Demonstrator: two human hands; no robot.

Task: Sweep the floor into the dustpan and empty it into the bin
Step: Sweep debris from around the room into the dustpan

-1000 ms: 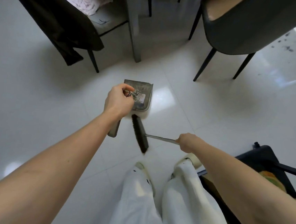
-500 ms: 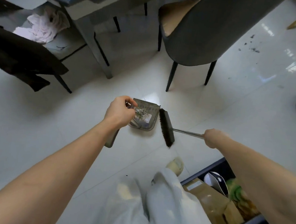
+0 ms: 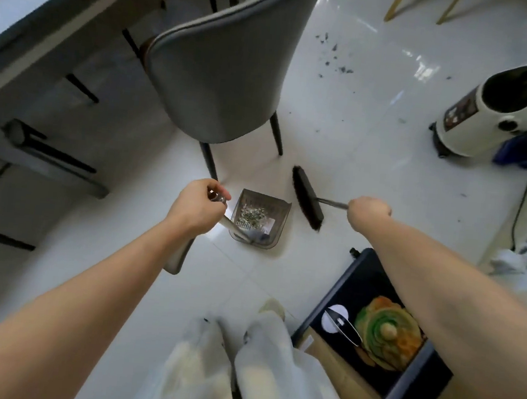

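**Dustpan loaded, broom held beside it**

The left hand (image 3: 195, 207) is curling its fingers round the dustpan's metal handle. The dustpan (image 3: 276, 232) is sitting low over the white tile floor (image 3: 358, 137), holding pale debris (image 3: 252, 215). The right hand (image 3: 367, 212) is gripping the broom (image 3: 307, 197) handle in a closed fist; the brush head is lying just right of the pan, near the grey chair (image 3: 216, 79). Dark scraps (image 3: 333, 61) are lying farther off.
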